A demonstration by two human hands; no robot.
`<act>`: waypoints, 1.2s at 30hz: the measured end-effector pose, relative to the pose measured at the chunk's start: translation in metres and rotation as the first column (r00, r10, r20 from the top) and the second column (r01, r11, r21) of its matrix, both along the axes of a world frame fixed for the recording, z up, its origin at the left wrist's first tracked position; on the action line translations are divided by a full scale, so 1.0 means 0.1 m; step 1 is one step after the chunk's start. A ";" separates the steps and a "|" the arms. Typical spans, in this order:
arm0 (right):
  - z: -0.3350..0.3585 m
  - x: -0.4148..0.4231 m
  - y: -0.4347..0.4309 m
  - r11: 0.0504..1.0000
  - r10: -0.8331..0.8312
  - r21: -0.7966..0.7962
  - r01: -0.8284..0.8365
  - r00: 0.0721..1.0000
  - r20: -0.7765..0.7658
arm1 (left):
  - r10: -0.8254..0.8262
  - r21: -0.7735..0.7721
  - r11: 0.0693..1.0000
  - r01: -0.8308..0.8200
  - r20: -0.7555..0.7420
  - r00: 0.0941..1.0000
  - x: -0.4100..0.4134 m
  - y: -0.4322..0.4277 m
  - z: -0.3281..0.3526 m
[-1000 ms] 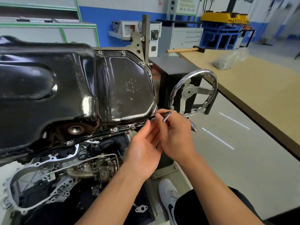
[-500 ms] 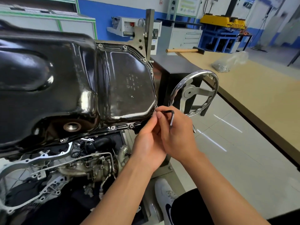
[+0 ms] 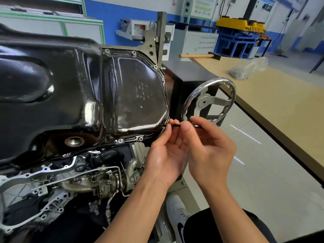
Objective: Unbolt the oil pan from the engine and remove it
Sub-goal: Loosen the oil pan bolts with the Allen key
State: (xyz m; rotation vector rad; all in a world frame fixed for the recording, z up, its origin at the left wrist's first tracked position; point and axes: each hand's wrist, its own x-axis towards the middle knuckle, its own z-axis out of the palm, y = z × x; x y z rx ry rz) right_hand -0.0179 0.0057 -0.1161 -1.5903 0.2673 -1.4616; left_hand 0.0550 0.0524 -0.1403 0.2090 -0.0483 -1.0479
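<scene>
Black steel oil pan (image 3: 78,88), bolts in; at 4 o'clock corner, left hand (image 3: 164,155) & right hand (image 3: 208,146) fingers pinch hex key (image 3: 176,125), prob. seating it.

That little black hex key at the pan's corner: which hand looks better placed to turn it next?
Probably the right hand: it pinches the hex key's free outer end. The left hand's fingers only steady the shaft beside the oil pan flange.
</scene>
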 end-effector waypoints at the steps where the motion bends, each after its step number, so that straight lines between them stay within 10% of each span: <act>1: 0.01 0.02 0.01 0.993 0.050 0.108 -0.053 0.998 0.033 | -0.001 -0.003 1.000 0.001 -0.012 1.000 -0.02 0.00 0.00; 5: -0.04 0.12 0.06 0.901 0.159 0.381 -0.209 0.974 0.159 | -0.007 0.014 1.000 0.007 0.048 0.999 -0.05 0.02 -0.02; 18: -0.12 0.17 -0.02 0.978 -0.036 -0.209 0.015 0.995 -0.098 | -0.090 0.128 0.989 0.080 0.080 0.993 -0.06 0.02 0.05; 29: -0.11 0.20 -0.04 0.990 0.089 0.110 -0.090 0.996 0.009 | -0.029 0.098 0.995 0.011 0.185 0.982 -0.06 0.04 0.06; 36: -0.18 0.25 -0.05 0.995 -0.033 -0.090 0.033 0.999 -0.004 | -0.012 0.059 0.998 0.005 0.124 0.992 -0.06 0.04 0.04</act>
